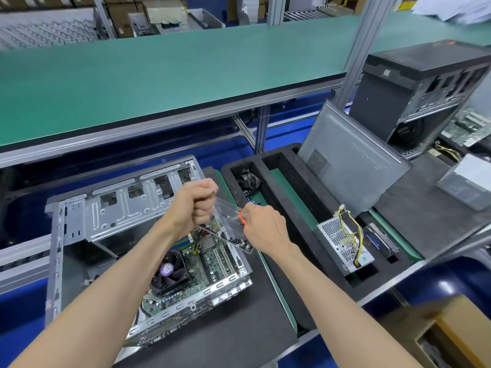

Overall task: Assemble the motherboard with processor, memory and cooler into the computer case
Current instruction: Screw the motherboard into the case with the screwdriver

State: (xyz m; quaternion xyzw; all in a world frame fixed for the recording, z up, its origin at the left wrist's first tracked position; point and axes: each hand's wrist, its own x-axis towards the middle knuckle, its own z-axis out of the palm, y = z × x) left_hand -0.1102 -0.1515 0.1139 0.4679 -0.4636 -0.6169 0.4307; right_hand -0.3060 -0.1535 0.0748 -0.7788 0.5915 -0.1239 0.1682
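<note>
An open metal computer case [79,224] lies on its side on a black mat. Inside it sits the green motherboard [212,261] with memory sticks [183,241] and a black fan cooler [170,272] with a purple label. Both hands hover over the case. My left hand [196,205] is curled in a fist around the upper edge of a clear plastic box [231,227] holding several small dark screws. My right hand [263,227] pinches the box's other side by an orange tab [241,218].
A black foam tray [292,197] to the right holds a small fan [248,181], a power supply [342,243] with yellow-black cables, and a leaning grey side panel [353,158]. Another black case [419,88] stands far right. A green shelf [159,73] runs above.
</note>
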